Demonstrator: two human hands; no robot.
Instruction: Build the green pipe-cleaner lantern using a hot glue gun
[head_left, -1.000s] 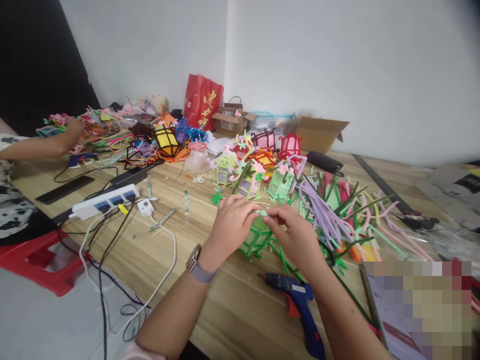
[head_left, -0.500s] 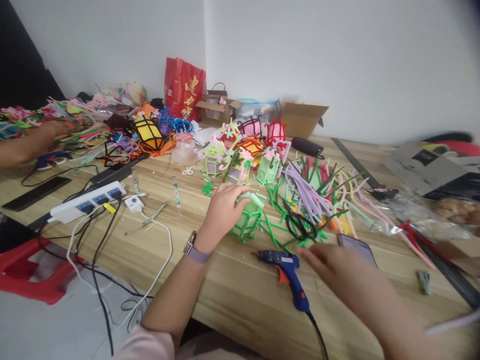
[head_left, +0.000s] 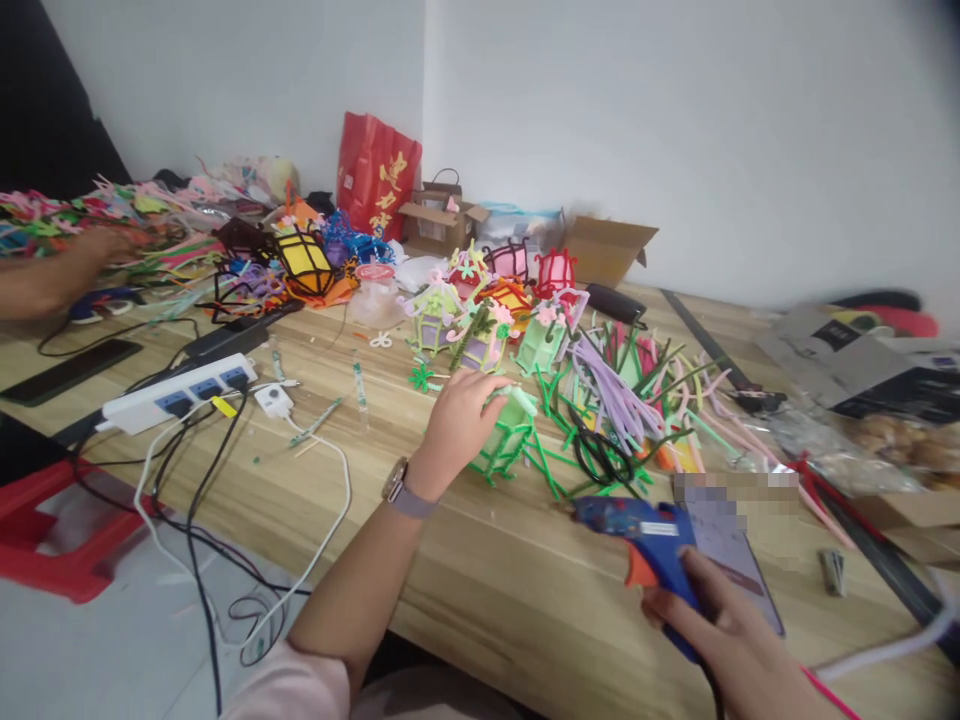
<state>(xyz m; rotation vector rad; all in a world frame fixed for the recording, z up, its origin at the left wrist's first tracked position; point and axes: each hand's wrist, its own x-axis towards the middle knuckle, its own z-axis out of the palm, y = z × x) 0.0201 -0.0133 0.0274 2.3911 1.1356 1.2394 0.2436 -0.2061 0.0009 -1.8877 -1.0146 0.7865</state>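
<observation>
From my end, the green lantern [head_left: 508, 447] sits mid-frame with my left hand [head_left: 466, 420] gripping its upper left, so that's the nearer one. My right hand [head_left: 720, 615] grasps the glue gun [head_left: 666, 540], lower right, barrel pointing left, nozzle apart from the lantern.

Your glue gun [head_left: 670, 552] looks smooth blue plastic, your green lantern [head_left: 510, 438] fuzzy and matt, your table [head_left: 480, 575] wood-grained.

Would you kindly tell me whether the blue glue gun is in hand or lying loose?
In hand: the right hand grips the blue glue gun just below its orange trigger.
</observation>
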